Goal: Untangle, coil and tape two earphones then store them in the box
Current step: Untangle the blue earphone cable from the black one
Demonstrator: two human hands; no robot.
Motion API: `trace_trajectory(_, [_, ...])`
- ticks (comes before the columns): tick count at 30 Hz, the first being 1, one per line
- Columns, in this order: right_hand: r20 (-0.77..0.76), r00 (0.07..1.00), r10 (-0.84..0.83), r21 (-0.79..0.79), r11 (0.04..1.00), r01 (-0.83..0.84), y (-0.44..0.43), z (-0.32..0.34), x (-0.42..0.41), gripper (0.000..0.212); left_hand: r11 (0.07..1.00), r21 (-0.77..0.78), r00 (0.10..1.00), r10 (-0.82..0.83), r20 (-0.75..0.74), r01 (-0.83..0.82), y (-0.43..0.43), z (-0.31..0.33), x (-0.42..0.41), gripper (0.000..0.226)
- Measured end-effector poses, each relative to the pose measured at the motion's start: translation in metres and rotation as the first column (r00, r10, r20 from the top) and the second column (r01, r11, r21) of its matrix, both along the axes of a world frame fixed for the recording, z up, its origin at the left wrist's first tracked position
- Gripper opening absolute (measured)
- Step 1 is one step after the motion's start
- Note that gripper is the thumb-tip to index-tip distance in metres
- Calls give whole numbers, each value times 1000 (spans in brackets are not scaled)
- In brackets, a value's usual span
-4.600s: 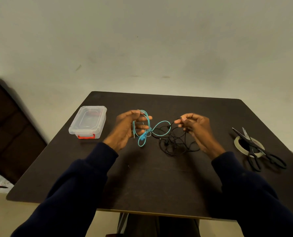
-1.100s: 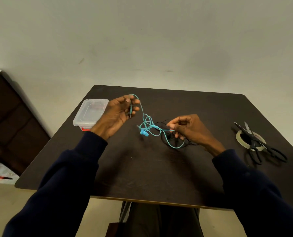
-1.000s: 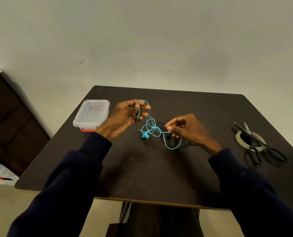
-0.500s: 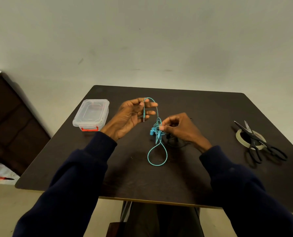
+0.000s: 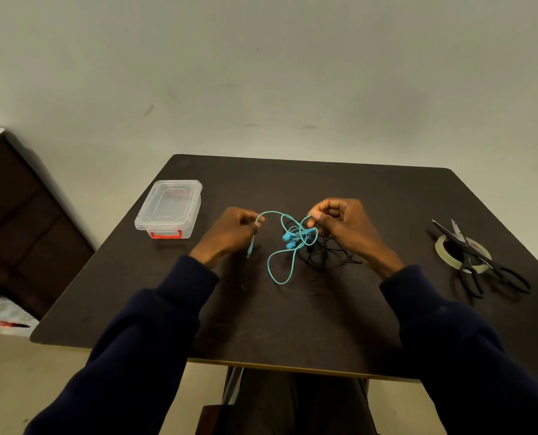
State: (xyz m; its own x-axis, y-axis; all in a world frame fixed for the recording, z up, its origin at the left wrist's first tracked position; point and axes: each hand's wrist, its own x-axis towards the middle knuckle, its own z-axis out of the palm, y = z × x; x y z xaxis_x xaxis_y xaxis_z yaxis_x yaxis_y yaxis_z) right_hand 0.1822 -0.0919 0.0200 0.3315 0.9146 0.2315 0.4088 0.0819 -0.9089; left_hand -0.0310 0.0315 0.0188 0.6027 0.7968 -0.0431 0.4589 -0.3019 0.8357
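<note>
Two pinches on teal earphone [image 5: 287, 236]: left hand [image 5: 230, 230] nr plug, right hand [image 5: 346, 227] at tangle, above black earphone [image 5: 324, 253].

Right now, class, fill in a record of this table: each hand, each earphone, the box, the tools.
Left hand: pinches the teal earphone near its plug end
Right hand: pinches the same cable above the tangle
Teal earphone: tangled, not coiled
Black earphone: loose heap on the table, below the right hand
Box: lid on, left of the hands
Scissors: lie across the tape roll, far right
</note>
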Motion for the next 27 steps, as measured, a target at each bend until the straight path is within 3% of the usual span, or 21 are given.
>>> trace_trajectory(4, [52, 999, -10, 42, 999, 8, -4, 2, 0, 5, 982, 162, 988, 77, 137, -99, -4, 7, 16, 26])
trace_trajectory(8, [52, 999, -1, 107, 994, -4, -10, 4, -1, 6, 995, -101, 971, 20, 237, 4, -3, 9, 30, 32])
trace_trajectory(11, [30, 999, 22, 121, 992, -26, -16, 5, 0, 6, 990, -85, 967, -86, 240, 109, -1, 3, 32, 19])
trace_trajectory(15, [23, 999, 29, 67, 997, -30, -19, 3, 1, 14, 984, -97, 934, -110, 340, 151, -7, 1, 30, 17])
trace_trajectory(22, [342, 940, -19, 28, 1000, 11, -6, 8, -15, 21, 963, -166, 890, -118, 441, 211, -15, 13, 30, 20])
trace_trajectory(27, [382, 924, -32, 30, 999, 22, -8, 6, -23, 11, 977, -177, 896, -30, 443, 120, -19, 18, 28, 21])
